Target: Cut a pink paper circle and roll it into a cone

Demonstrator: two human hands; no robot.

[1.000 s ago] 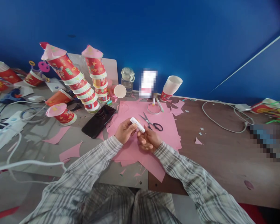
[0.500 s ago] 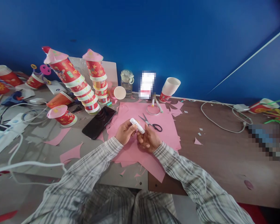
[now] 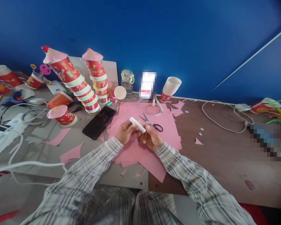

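Note:
A white glue stick [image 3: 137, 125] lies slantwise between my two hands, above the pink paper sheets [image 3: 128, 109]. My left hand [image 3: 126, 132] is closed around its upper left part, thumb on top. At the lower right end, my right hand [image 3: 152, 138] is closed with its fingertips at the stick's end; its fingers are partly hidden. Just beyond my right hand, black-handled scissors [image 3: 152, 122] rest on the paper with their blades apart. Further back on the sheets are a clear ring [image 3: 154, 109] and two pens.
Two towers of red paper cups [image 3: 77, 84] with pink cone tops stand at the back left. A black phone [image 3: 99, 122] lies left of the paper. Behind are a water bottle [image 3: 127, 82] and stacked cups [image 3: 170, 88]. Cables and pink scraps lie around.
The glue stick has shifted very slightly upward in my hands. The fingers of my right hand have moved a little at its lower end. Everything else stays in place.

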